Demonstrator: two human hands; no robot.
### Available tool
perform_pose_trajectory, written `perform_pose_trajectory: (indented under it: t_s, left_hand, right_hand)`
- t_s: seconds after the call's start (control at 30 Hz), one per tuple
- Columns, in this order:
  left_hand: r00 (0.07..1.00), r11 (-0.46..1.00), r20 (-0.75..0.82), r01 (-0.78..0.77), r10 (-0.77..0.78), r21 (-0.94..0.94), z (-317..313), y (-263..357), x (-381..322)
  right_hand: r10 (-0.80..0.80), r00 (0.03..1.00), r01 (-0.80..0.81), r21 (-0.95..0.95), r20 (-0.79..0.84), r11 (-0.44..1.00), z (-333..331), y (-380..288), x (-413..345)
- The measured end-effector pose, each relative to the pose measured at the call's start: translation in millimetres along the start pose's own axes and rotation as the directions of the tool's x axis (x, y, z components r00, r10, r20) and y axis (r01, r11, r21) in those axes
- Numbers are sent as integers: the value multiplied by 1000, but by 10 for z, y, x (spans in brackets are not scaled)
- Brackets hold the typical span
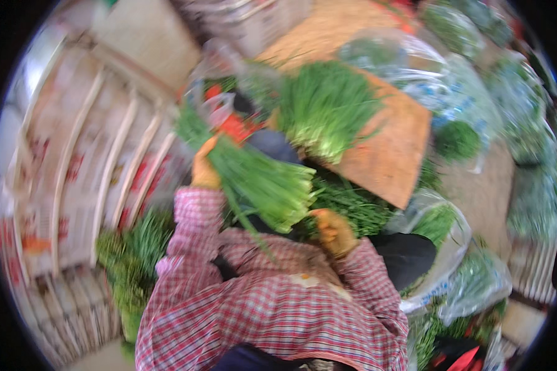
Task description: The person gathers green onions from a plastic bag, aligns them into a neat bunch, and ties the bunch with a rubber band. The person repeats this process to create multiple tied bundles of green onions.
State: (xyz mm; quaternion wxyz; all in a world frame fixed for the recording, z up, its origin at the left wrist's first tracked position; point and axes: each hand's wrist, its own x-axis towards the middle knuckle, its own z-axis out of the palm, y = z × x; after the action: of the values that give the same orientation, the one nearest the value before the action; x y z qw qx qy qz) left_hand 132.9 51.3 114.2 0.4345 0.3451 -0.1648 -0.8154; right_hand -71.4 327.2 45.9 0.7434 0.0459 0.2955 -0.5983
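Observation:
My left hand (206,163), in an orange-yellow glove, is closed around a bunch of long green stalks with pale cut ends, which look like garlic chives (260,185). The pale ends point right, towards my right hand (333,232), also gloved. That hand is curled just below and right of the ends; whether it holds anything cannot be told. Another pile of the same greens (329,106) lies on an orange-brown board (390,153) in front of me. Loose green stalks (362,211) lie below the board, near my right hand.
Stacked cartons behind pale slats (83,153) stand at the left, with leafy bundles (139,250) below them. Clear plastic bags of greens (478,273) lie at the right, and more bags (520,116) line the far right. A red item and plastic bag (232,125) lie beyond my left hand.

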Motion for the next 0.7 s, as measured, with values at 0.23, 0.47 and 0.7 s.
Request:
perform_pose_trajectory:
  t_s: [0.23, 0.47, 0.7]
  left_hand:
    - [990, 985, 25, -133, 136, -107, -225, -51, 50]
    - [988, 987, -101, -124, 113, -106, -68, -41, 31]
    - [967, 988, -236, -118, 92, -99, -35, -34, -46]
  right_hand:
    - [-729, 677, 403, -880, 101, 252, 665, -356, -295]
    - [-262, 462, 339, -442, 847, -830, 1215, -158, 239]
    - [-447, 496, 530, -667, 745, -524, 890, -132, 98]
